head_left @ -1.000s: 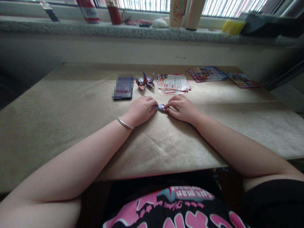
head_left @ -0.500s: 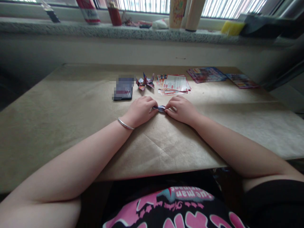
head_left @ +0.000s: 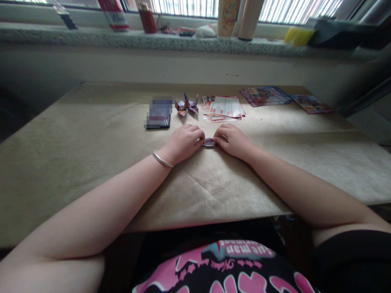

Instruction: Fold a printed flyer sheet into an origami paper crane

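Observation:
A small folded piece of printed paper lies between my two hands, low over the table. My left hand, with a silver bangle at the wrist, pinches its left end. At the right end, the fingertips of my right hand are closed on it too. Parts of both ends are hidden under the fingers. Just beyond my hands stand folded paper cranes made of printed paper. To their right is a stack of printed paper sheets.
Left of the cranes lies a dark, blurred-out phone-like device. Glossy printed booklets sit at the table's far right. Bottles, a yellow item and other objects line the stone windowsill. The table's front edge is near my body.
The folded paper has turned so that more of its flat printed face shows. Both hands have shifted slightly to the right, still holding its ends.

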{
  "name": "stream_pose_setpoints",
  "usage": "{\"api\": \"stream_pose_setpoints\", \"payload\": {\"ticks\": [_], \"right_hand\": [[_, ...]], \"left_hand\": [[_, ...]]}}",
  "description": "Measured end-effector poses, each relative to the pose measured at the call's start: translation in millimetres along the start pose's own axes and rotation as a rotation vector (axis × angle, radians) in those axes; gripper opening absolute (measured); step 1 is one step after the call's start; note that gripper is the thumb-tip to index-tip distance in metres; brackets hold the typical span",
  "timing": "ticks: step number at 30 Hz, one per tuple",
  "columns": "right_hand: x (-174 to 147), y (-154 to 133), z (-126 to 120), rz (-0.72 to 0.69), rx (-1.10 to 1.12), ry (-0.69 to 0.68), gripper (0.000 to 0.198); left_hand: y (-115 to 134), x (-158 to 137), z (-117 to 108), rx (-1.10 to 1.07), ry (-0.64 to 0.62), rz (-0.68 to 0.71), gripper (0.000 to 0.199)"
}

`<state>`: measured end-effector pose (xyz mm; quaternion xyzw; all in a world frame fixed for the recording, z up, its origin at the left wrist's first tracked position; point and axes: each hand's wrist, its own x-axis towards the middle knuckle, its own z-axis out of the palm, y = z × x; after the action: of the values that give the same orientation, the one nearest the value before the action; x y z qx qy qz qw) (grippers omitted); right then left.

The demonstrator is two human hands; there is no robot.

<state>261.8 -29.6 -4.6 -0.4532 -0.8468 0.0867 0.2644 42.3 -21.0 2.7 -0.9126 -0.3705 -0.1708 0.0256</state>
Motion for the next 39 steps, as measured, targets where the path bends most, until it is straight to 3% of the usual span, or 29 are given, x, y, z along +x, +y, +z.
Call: {"api": "stream_pose_setpoints", "payload": {"ticks": [3, 8, 14, 28, 33, 39], "right_hand": [[0.0, 2.2, 1.6, 0.035, 0.022, 0.021, 0.013], [-2.4, 0.0, 0.9, 0.055, 0.027, 0.055, 0.010], [-4.7, -4.8, -2.2, 0.037, -0.065, 0.022, 0.023], [-4.4, -5.8, -1.2, -0.051, 0.000, 0.031, 0.002], [-4.8, -7.8, -1.9, -0.046, -0.003, -0.013, 0.008], [-4.2, -8.8, -2.1, -0.027, -0.066, -0.016, 0.009]], "left_hand": [[0.2, -0.2, 2.7, -0.036, 0.013, -0.043, 0.024], [-2.4, 0.2, 4.2, -0.071, -0.003, 0.002, 0.023], [-1.7, 0.2, 1.9, -0.068, 0.003, 0.010, 0.022], [0.5, 0.8, 1.9, -0.014, 0.060, 0.119, 0.014], [2.8, 1.0, -0.9, -0.018, 0.047, 0.154, 0.014], [3.9, 2.4, -1.1, -0.014, 0.035, 0.104, 0.014]]}}
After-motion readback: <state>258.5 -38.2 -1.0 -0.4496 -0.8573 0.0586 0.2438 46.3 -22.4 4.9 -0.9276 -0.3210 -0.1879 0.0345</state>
